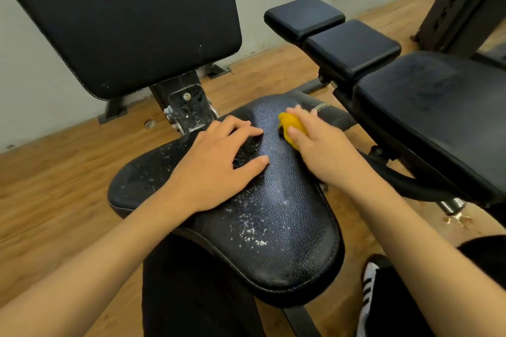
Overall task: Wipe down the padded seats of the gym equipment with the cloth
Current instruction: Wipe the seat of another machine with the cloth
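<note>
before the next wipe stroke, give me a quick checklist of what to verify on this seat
1. Grip: ok, right hand curls round the cloth.
2. Contact: ok, cloth touches the seat at its far right edge.
3. Brace: ok, left hand lies flat on the seat.
4. Seat clean: not ok, white specks lie across its middle and left.
5. Stroke path: not ok, left hand covers speckled area.
6. Cloth damp: cannot tell.

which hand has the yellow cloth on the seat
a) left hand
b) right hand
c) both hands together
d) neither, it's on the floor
b: the right hand grips the bunched yellow cloth against the padded seat, while the left hand rests on the seat with fingers spread, holding nothing.
</note>
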Motion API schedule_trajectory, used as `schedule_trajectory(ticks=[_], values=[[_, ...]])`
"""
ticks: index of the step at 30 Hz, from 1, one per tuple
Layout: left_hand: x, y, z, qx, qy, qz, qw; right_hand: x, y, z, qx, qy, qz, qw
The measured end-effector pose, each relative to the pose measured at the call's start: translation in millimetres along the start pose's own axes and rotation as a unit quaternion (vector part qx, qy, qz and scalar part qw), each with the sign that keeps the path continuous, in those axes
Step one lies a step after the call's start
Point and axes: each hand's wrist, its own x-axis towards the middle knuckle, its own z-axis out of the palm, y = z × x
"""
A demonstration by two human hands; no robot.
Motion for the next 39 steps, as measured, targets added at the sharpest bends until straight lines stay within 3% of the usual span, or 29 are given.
schedule_trajectory(ticks=[4,7,13,17,23,28,34,39], values=[[0.2,1.4,-1.9,-0.002,-0.003,-0.008,1.000,85.6,0.1,8.7,-0.062,0.003,0.025,0.998],[-0.6,2.7,-3.1,-0.002,-0.008,-0.014,1.000,102.6,-1.9,3.7,-0.050,0.005,0.019,0.999],[-3.6,1.5,-1.9,0.008,0.011,-0.006,1.000,-24.2,-4.2,3.9,0.089,-0.035,-0.129,0.987],[-4.7,0.4,-1.5,0.010,0.013,0.001,1.000,-60.3,-3.9,-1.1,0.140,-0.041,-0.139,0.980],[-3.0,0.9,-3.7,0.008,0.000,-0.004,1.000,92.8,2.3,9.7,-0.078,-0.027,-0.037,0.996],[-4.3,2.1,-4.9,0.009,0.011,-0.020,1.000,150.7,1.7,13.4,-0.140,-0.075,-0.034,0.987],[-5.6,-6.1,-12.7,-0.004,0.046,-0.062,0.997,68.2,-1.8,7.3,-0.128,-0.071,-0.145,0.978],[-26.8,-23.9,-18.5,0.046,0.014,-0.061,0.997,-29.7,-6.4,-1.4,-0.046,-0.078,-0.204,0.975]])
